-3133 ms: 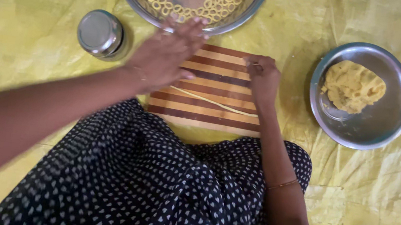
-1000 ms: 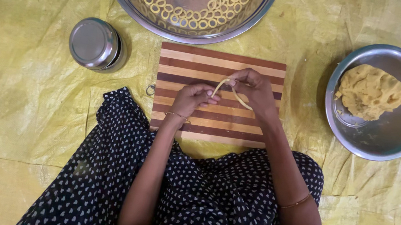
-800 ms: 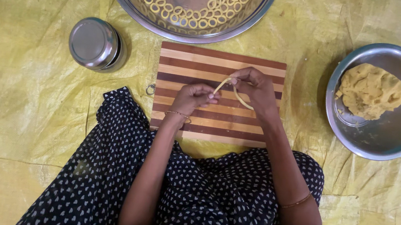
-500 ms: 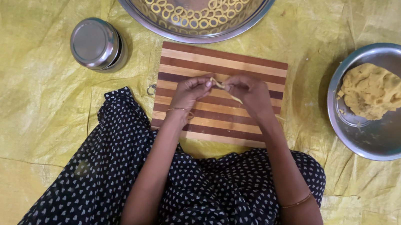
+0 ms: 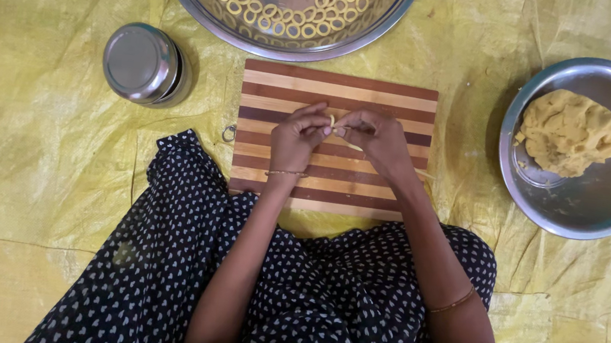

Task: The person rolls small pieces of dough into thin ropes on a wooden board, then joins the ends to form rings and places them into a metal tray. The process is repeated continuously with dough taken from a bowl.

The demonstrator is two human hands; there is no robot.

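Note:
My left hand (image 5: 295,138) and my right hand (image 5: 379,142) meet over a striped wooden cutting board (image 5: 339,91). Between their fingertips they pinch a thin yellow dough strand (image 5: 342,130), curled into a small loop, with a tail trailing under my right hand. Both hands grip the strand. A large steel plate (image 5: 371,30) at the top holds several small dough rings (image 5: 284,20) arranged along its rim.
A steel bowl (image 5: 608,206) at the right holds a lump of yellow dough (image 5: 570,133). A lidded round steel container (image 5: 141,62) stands left of the board. Everything rests on a crumpled yellow sheet (image 5: 30,163). My dotted dark dress (image 5: 156,269) fills the bottom.
My left hand rolled the strand flat on the board, then both hands lifted it. The raised arc has since been drawn down into a small loop between closer fingertips.

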